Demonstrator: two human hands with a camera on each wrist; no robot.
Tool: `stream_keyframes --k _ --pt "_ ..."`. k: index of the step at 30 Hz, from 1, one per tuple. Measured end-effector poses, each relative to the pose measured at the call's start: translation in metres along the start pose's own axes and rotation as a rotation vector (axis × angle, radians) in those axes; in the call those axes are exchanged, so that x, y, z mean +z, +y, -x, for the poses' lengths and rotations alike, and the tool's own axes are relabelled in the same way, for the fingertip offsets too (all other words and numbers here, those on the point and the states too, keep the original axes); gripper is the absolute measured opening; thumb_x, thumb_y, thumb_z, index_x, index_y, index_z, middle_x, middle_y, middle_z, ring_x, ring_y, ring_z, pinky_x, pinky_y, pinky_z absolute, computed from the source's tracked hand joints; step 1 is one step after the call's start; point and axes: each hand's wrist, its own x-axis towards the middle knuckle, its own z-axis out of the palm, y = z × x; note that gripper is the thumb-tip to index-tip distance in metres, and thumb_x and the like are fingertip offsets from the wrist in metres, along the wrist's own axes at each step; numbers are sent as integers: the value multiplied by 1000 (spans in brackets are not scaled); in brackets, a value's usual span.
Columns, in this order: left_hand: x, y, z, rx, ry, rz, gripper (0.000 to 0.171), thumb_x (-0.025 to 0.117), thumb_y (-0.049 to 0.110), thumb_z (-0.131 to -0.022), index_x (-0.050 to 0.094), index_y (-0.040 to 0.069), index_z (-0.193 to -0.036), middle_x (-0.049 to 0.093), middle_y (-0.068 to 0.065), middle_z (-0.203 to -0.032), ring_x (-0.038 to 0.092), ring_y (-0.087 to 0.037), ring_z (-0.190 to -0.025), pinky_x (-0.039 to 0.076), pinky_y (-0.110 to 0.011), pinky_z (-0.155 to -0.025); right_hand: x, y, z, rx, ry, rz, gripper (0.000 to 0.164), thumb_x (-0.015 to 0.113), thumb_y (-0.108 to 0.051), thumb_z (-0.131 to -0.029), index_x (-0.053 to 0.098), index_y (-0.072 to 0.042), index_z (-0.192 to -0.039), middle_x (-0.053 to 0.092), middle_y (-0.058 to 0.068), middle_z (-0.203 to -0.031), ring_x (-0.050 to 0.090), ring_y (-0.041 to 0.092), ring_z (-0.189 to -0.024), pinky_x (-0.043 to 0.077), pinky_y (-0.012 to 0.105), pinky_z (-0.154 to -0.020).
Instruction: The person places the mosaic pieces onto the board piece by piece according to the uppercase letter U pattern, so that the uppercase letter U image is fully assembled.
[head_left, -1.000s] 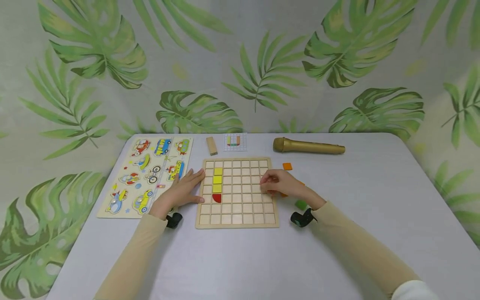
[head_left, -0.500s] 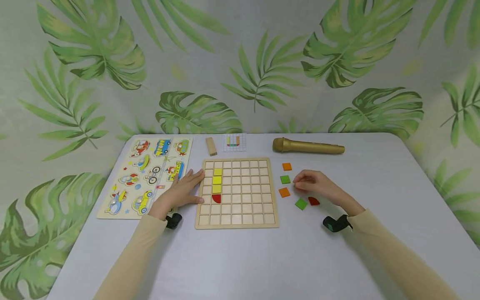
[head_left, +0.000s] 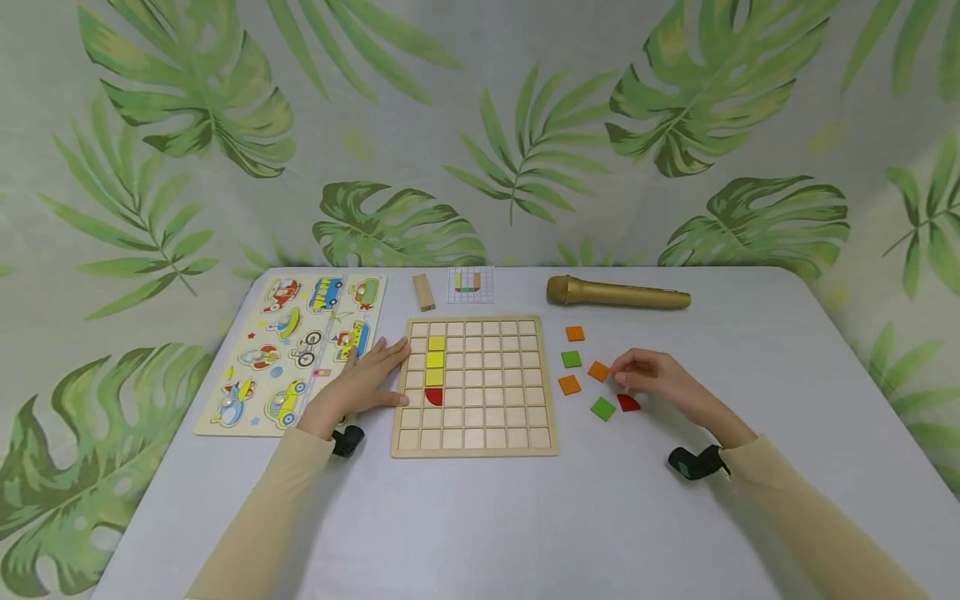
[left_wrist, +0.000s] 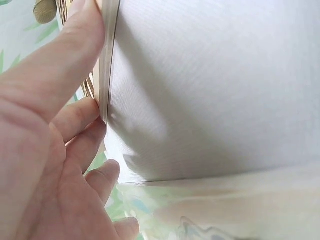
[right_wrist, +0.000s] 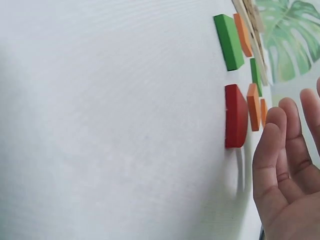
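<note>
A wooden grid board (head_left: 474, 448) lies in the middle of the table. Down one column near its left side sit several yellow square tiles (head_left: 436, 360), with a red quarter-circle tile (head_left: 433, 397) below them. My left hand (head_left: 358, 385) rests against the board's left edge, fingers spread; in the left wrist view its thumb and fingers (left_wrist: 85, 37) touch the rim. To the board's right, my right hand (head_left: 651, 377) is just beside an orange square tile (head_left: 598, 372). Its fingers (right_wrist: 267, 155) are loosely bent, and no tile shows between them in the right wrist view.
Nearby lie other orange tiles (head_left: 569, 385), green tiles (head_left: 602, 408) and a red quarter-circle (head_left: 627, 403). Behind stand a pattern card (head_left: 470, 285), a wooden block (head_left: 423, 292) and a gold microphone (head_left: 618, 292). A vehicle picture puzzle (head_left: 255, 333) is at left.
My right hand has moved right from the board's right edge, past the loose tiles, uncovering an orange tile. My left hand and the tiles on the board stay as they were.
</note>
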Motion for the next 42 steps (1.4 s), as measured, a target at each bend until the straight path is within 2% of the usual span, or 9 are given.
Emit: stream_keyframes --k 6,9,14,17,21,29,31,37,42 --pt "0 1 0 -5 2 -23 87 71 36 -84 26 4 -151 19 -13 -157 3 -40 -143 -5 -66 -107 2 3 2 -40 -5 34 24 62 -16 -95 61 4 -107 64 17 -103 58 18 -88 48 27 -76" --pt "-2 3 0 -5 1 -50 87 71 37 -84 27 4 -151 19 -13 -157 5 -41 -142 -5 -66 -107 4 4 2 -67 -23 74 18 63 -10 -93 63 2 -105 64 15 -102 57 18 -88 48 26 -76" --pt "-2 5 -2 -22 -10 -94 88 71 38 -83 27 4 -151 20 -13 -157 5 -40 -142 -6 -66 -107 10 2 2 -121 -64 173 15 68 -5 -87 65 -1 -102 64 7 -94 55 16 -81 48 24 -69" --pt "-3 6 -2 -29 -14 -106 88 71 38 -83 27 4 -151 20 -13 -157 5 -41 -142 -5 -66 -107 14 -2 3 -137 -63 242 17 73 -7 -84 67 -4 -100 63 3 -89 53 17 -79 45 24 -62" --pt "-4 7 -2 -25 -12 -107 87 71 38 -84 27 3 -150 20 -14 -156 7 -42 -142 -4 -67 -106 18 -7 3 -145 -61 318 20 75 -4 -81 68 -7 -99 62 2 -90 51 21 -81 41 24 -60" --pt "-5 10 -1 -26 -12 -94 86 71 37 -84 28 3 -150 20 -14 -156 7 -42 -142 -4 -67 -106 26 -9 1 -187 -78 484 20 73 2 -80 69 -12 -94 62 -4 -96 53 20 -92 45 41 -84" --pt "-5 10 -1 -23 -10 -98 85 71 37 -84 29 3 -150 21 -14 -156 8 -43 -142 -3 -68 -106 27 -10 0 -196 -71 489 21 73 3 -79 69 -12 -93 61 -4 -95 53 20 -91 45 40 -82" --pt "-5 10 -1 -24 -10 -101 86 71 37 -84 28 3 -150 20 -13 -157 7 -42 -142 -4 -67 -107 30 -11 -1 -209 -42 479 23 74 8 -76 66 -11 -88 57 -3 -87 52 15 -77 46 28 -67" --pt "-3 9 -2 -33 -12 -95 87 71 37 -84 26 4 -151 18 -12 -157 7 -41 -142 -5 -66 -107 28 -8 -3 -221 -29 444 24 74 10 -75 64 -10 -85 55 -2 -82 50 14 -73 44 24 -63"
